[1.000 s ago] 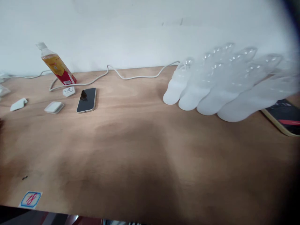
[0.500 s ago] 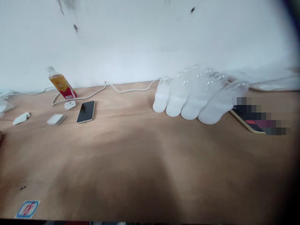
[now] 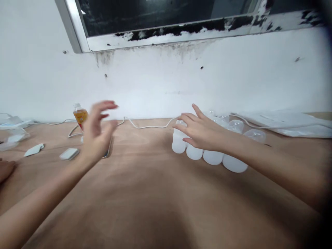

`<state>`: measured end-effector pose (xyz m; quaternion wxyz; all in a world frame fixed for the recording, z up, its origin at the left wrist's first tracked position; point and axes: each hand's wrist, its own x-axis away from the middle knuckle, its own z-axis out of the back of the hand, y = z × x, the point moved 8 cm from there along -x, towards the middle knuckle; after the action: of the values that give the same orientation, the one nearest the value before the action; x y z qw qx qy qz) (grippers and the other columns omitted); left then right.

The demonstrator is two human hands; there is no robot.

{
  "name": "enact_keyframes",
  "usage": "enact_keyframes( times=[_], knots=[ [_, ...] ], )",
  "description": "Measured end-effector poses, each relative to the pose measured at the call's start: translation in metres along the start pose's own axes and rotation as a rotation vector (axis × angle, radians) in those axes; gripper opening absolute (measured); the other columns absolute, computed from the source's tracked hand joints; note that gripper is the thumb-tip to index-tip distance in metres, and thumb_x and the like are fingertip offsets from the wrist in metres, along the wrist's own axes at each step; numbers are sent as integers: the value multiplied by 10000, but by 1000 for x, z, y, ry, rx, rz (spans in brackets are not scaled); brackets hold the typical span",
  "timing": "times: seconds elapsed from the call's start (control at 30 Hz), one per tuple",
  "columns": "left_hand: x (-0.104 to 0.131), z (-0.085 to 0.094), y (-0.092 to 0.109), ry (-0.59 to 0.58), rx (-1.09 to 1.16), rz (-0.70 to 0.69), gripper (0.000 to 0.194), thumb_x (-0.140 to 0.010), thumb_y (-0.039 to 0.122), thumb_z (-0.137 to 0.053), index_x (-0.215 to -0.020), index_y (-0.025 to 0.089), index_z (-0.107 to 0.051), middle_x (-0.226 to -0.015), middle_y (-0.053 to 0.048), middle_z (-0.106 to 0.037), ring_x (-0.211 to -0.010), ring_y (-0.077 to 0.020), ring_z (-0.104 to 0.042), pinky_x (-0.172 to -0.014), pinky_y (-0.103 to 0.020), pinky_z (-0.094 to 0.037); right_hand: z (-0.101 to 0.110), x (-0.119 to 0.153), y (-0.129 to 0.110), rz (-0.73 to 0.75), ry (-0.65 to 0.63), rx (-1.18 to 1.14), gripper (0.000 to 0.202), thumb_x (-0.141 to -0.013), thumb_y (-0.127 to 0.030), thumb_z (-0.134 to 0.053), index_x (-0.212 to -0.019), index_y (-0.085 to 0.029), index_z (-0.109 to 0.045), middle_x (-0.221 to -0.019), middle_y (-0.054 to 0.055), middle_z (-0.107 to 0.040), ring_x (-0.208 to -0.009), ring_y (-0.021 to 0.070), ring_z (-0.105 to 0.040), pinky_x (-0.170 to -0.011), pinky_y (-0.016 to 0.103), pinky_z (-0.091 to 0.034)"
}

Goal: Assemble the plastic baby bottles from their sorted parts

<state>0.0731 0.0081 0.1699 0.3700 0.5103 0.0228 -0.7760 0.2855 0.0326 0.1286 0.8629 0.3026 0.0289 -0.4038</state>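
My left hand (image 3: 100,126) is raised over the left part of the table, fingers curved and apart, with nothing in it. It is somewhat blurred. Behind its wrist a phone (image 3: 107,152) lies mostly covered. My right hand (image 3: 198,129) reaches in from the right with its fingers spread. It hovers over or touches a group of translucent white, rounded, bottle-like pieces (image 3: 212,157) standing in rows; which of the two I cannot tell. Clear domed tops (image 3: 236,125) show behind my forearm.
A drink bottle (image 3: 80,115), a white square case (image 3: 69,154) and a small white piece (image 3: 34,150) are at left. Another person's hand (image 3: 6,169) rests at the left edge. A white cable (image 3: 150,127) runs along the wall. Plastic sheeting (image 3: 282,122) lies back right.
Both my hands have come into view, the left near the phone and the right at the white pieces. The view has tilted up, bringing in a window.
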Motion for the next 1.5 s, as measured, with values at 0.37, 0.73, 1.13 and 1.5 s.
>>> enact_keyframes(
  times=[0.37, 0.73, 1.13, 1.5],
  knots=[
    [30, -121, 8, -579, 90, 60, 584, -726, 438, -505, -1217, 208, -289, -1208, -89, -443, -1096, -240, -431, -902, -383, -365, 16, -21, -22, 37, -62, -447, 221, -746, -270, -525, -932, -154, -498, -942, 80, -500, -901, 210, -473, -718, 316, -418],
    [72, -121, 25, -782, -54, -14, 416, -734, 470, -441, -1036, 183, -436, -750, -40, -619, -586, -204, -583, -498, -272, -393, 6, 16, -77, 102, -144, -785, 213, -857, -343, -380, -965, -178, -459, -873, 39, -569, -715, 135, -548, -595, 245, -443],
    [52, -99, -97, -70, 157, 460, 386, -647, 399, -593, -920, 149, -481, -834, -37, -580, -771, -175, -554, -689, -284, -433, -80, -28, -50, -282, -126, -401, 365, -756, -298, -525, -1100, -193, -463, -968, 80, -545, -782, 204, -562, -617, 288, -443],
    [49, -138, -80, -343, -27, 153, 403, -714, 265, -522, -1074, 162, -374, -1018, -80, -533, -914, -206, -525, -784, -318, -403, -81, -45, -40, -397, 126, -762, 509, -813, -454, -397, -1210, -143, -333, -1043, 103, -533, -888, 170, -526, -744, 279, -410]
  ],
)
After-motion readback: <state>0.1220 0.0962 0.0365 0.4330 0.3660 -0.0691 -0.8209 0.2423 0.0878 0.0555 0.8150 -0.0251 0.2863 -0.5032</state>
